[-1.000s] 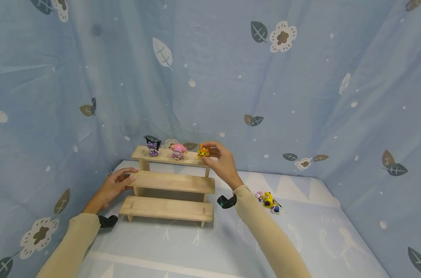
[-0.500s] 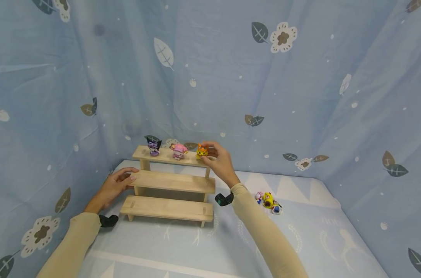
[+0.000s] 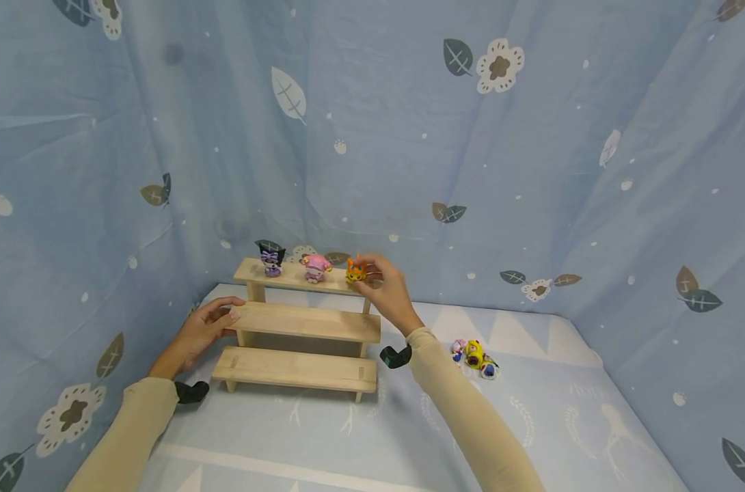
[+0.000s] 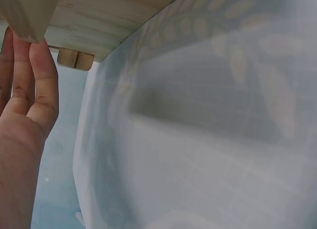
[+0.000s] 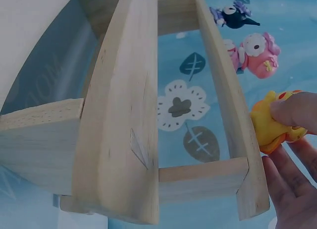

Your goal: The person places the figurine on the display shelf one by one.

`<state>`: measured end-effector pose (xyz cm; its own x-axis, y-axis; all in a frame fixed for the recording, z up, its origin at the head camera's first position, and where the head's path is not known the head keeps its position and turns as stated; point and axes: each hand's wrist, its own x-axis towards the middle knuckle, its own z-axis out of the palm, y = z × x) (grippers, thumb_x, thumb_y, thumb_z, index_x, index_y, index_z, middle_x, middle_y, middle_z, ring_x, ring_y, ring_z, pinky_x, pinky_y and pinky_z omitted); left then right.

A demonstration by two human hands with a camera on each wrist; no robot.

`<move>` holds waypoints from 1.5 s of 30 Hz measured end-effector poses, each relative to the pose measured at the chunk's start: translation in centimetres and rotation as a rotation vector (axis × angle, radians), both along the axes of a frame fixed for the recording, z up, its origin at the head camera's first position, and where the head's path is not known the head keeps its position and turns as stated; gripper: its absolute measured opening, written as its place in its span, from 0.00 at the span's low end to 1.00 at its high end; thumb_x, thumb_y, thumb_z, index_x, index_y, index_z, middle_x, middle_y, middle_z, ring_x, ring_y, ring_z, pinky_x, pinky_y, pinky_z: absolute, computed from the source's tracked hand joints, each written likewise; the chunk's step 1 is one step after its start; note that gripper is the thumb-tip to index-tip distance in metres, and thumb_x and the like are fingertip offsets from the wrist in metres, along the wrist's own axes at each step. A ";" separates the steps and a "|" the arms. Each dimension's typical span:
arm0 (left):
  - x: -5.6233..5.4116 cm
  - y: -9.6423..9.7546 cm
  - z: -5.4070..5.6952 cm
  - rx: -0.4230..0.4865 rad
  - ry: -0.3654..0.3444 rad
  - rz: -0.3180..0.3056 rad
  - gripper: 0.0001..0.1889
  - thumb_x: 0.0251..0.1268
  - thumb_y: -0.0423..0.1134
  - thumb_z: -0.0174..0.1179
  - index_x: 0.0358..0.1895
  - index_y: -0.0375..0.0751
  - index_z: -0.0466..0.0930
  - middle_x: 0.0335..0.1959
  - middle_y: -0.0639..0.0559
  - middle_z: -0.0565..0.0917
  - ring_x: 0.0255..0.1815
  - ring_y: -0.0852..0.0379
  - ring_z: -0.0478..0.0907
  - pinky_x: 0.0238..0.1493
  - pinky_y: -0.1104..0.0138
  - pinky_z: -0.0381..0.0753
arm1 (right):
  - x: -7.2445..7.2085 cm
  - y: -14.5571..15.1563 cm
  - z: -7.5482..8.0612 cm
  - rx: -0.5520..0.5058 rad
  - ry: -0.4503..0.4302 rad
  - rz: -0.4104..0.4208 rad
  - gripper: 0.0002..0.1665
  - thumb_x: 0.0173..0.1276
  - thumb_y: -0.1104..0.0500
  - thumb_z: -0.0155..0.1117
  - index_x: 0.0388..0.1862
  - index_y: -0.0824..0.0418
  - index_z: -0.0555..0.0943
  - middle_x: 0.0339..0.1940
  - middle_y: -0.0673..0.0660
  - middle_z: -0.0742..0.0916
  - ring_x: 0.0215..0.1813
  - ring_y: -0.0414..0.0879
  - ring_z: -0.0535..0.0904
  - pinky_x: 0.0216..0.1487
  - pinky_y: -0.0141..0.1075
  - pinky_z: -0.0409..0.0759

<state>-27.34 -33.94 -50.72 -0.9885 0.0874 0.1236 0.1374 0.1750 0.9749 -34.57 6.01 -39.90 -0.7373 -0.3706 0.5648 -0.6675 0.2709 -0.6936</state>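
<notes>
part done: 2 placed, 1 prob. being set, rest untouched.

nearest is the btm tier (image 3: 295,369) of the wooden rack (image 3: 305,321). the mid tier (image 3: 342,326) is held at its left end by the left hand (image 3: 197,335), thumb and fingers set abt the board. on the cloth (image 3: 545,386) to the right, loose figs (image 3: 473,354) are bunched, at least 3, judged undone. farther up, the orange-yellow fig (image 3: 354,273) is pinched in the grip of the right hand (image 3: 389,287) at the right end of the top tier (image 3: 294,275); whether its base is borne by the wood can't be told; not yet released. farther left on that tier, the pink fig (image 3: 315,268) and the black-purple fig (image 3: 272,261) are stood upright, apart, judged done. behind, a leaf-print curtain (image 3: 372,178) is hung.
</notes>
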 end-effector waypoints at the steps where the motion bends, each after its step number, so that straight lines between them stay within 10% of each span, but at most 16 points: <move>1: 0.0 0.0 0.0 0.001 -0.001 0.001 0.26 0.77 0.49 0.61 0.71 0.44 0.72 0.57 0.48 0.76 0.53 0.55 0.79 0.53 0.52 0.85 | 0.0 0.0 0.0 -0.002 0.001 0.001 0.25 0.65 0.67 0.75 0.59 0.55 0.81 0.56 0.54 0.84 0.53 0.49 0.84 0.54 0.38 0.85; 28: 0.1 0.2 0.2 -0.007 -0.010 -0.003 0.28 0.77 0.50 0.61 0.73 0.44 0.70 0.58 0.48 0.77 0.54 0.56 0.80 0.53 0.55 0.86 | 1.0 6.6 -0.3 0.053 0.021 -0.096 0.25 0.69 0.59 0.74 0.64 0.52 0.79 0.61 0.49 0.83 0.54 0.49 0.82 0.57 0.44 0.83; 45: 0.2 0.3 0.1 -0.025 -0.012 0.023 0.29 0.77 0.52 0.60 0.73 0.45 0.70 0.62 0.47 0.75 0.55 0.58 0.78 0.53 0.55 0.85 | 4.4 15.9 -4.7 0.098 -0.135 -0.222 0.23 0.72 0.54 0.72 0.63 0.51 0.79 0.58 0.46 0.84 0.52 0.46 0.82 0.57 0.51 0.82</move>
<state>-27.16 -33.63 -50.63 -0.9917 0.0673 0.1096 0.1211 0.2027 0.9717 -30.13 21.88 -44.63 -0.8730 -0.2394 0.4250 -0.4872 0.4705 -0.7357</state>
